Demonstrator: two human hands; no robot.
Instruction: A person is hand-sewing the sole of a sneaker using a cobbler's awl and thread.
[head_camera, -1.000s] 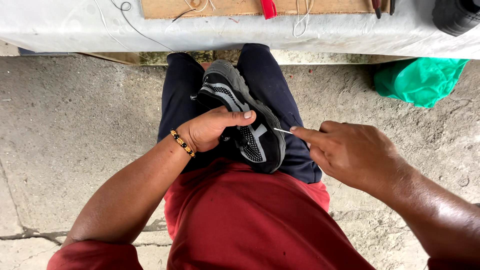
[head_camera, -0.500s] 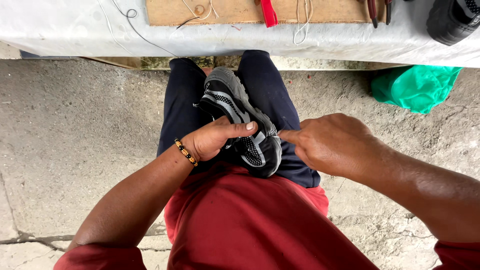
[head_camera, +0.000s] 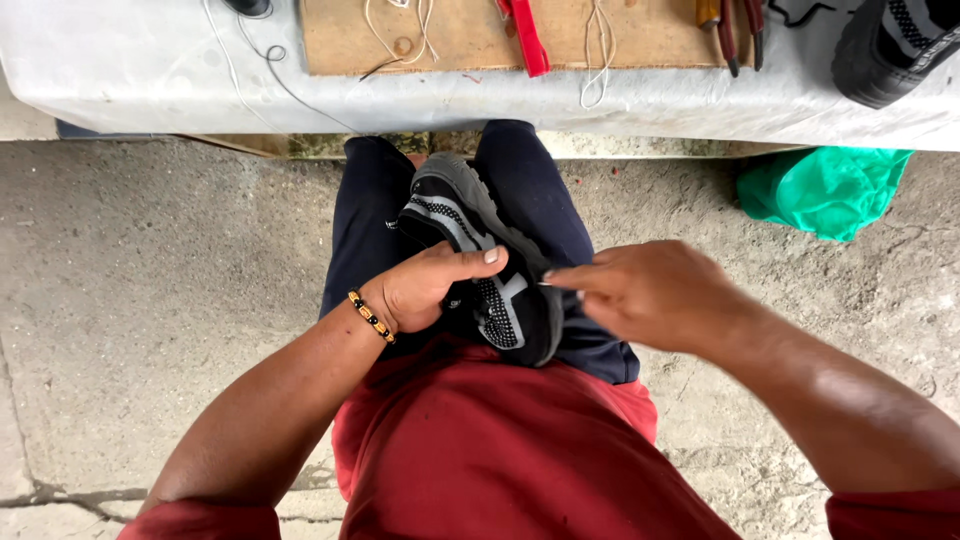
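Observation:
A black and grey shoe (head_camera: 470, 225) lies on my lap across my dark trousers, its sole edge turned to the right. My left hand (head_camera: 425, 290) grips it from the left, thumb stretched over the patterned upper; a beaded bracelet (head_camera: 370, 316) circles that wrist. My right hand (head_camera: 650, 295) is at the sole's right edge with thumb and fingers pinched together. The thin needle seen earlier is hidden in that pinch.
A grey-covered table (head_camera: 150, 70) runs across the top, bearing a wooden board (head_camera: 450, 35), loose white thread (head_camera: 597, 50), a red tool (head_camera: 528, 40), pliers (head_camera: 730, 30) and a second black shoe (head_camera: 895, 50). A green bag (head_camera: 825, 190) lies on the concrete floor at right.
My right hand has moved left to the shoe's sole edge, and the needle that stuck out of its fingers no longer shows. The left hand keeps its hold on the shoe.

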